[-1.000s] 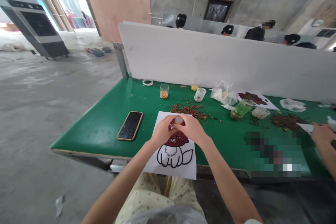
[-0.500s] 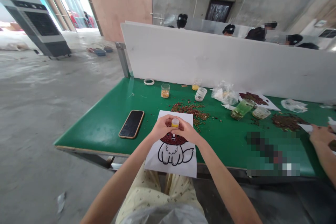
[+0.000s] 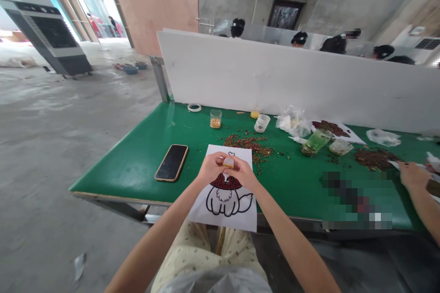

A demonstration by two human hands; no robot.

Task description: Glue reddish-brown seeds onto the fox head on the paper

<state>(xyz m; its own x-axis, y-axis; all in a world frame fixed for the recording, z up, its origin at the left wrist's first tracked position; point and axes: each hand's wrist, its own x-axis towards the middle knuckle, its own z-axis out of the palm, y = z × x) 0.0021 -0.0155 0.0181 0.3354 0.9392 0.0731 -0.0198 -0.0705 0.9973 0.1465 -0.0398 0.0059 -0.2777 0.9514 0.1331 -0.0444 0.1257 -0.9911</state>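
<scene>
Showing on the near side of a drawing sheet [image 3: 224, 199], pale patterned trousers [image 3: 178, 248] are filling the foreground. The sheet is lying on a green table [image 3: 127, 155], its near end overhanging the edge; it is bearing a black-outlined animal, the head coated in dark red grains. Over the sheet's far half, left hand [image 3: 209, 169] and right hand [image 3: 243, 172] are jointly grasping a small bottle [image 3: 228, 162] with a yellow band, fingers curling in from both sides. Cannot tell whether its lower end is touching the sheet. Left of the sheet, a phone [image 3: 171, 162] is lying flat; well to its right, a co-worker's hand [image 3: 414, 176] is showing. Just past the sheet's far edge, loose reddish-brown grains [image 3: 249, 143] are spreading. Farther beyond the sheet, a cup of orange-yellow kernels [image 3: 215, 119] is standing upright, and a tape roll [image 3: 194, 107] is lying to its left. Beyond everything on the table, a white board [image 3: 275, 73] is standing lengthwise; people [image 3: 237, 28] are showing behind it.
</scene>
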